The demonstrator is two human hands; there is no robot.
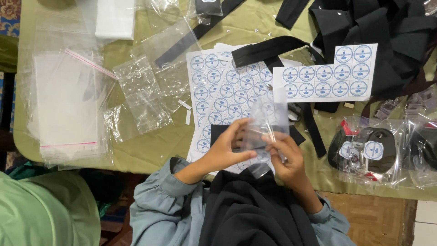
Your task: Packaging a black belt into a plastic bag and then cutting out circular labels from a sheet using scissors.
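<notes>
Holding clear bag (268,123) above round-sticker sheet (223,91).

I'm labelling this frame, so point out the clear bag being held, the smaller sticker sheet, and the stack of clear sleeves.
clear bag (268,119), head view, upper middle.
smaller sticker sheet (325,75), head view, centre.
stack of clear sleeves (66,102), head view, middle.

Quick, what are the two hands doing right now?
Left hand: closed on the clear plastic bag.
Right hand: pinching the same bag.
</notes>
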